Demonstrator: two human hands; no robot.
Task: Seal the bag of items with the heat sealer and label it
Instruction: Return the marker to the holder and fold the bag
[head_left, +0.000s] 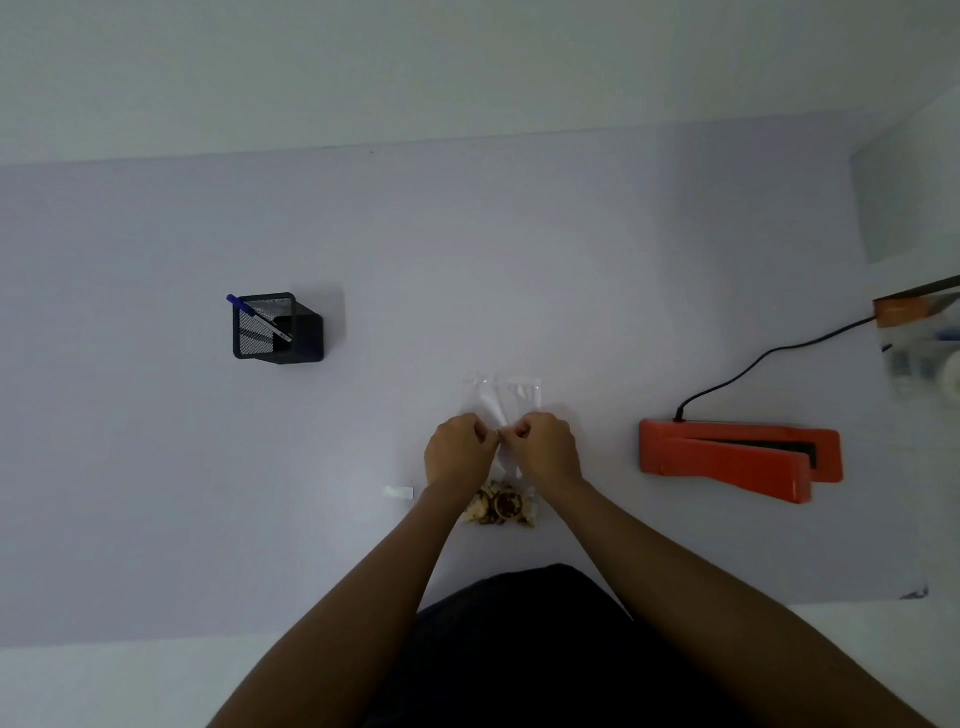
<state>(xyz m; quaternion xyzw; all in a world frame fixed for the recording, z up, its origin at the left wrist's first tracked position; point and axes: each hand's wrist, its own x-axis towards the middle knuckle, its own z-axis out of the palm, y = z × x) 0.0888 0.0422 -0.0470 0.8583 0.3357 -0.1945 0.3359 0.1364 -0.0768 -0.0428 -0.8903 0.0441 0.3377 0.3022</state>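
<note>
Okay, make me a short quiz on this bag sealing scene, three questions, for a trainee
1. True or false: both hands pinch the clear bag near its middle.
2. On which side of the bag does the orange sealer lie: A left, B right, C behind it?
3. Fill in: the blue pen stands in a black mesh ____.

Key
1. True. The left hand and right hand meet there; brown items sit at the bag's near end.
2. B. Its cord runs off to the right.
3. Holder.

Both forearms are bare to the hands (501, 452), no sleeves showing, above dark clothing (519, 639) at the torso.
</note>
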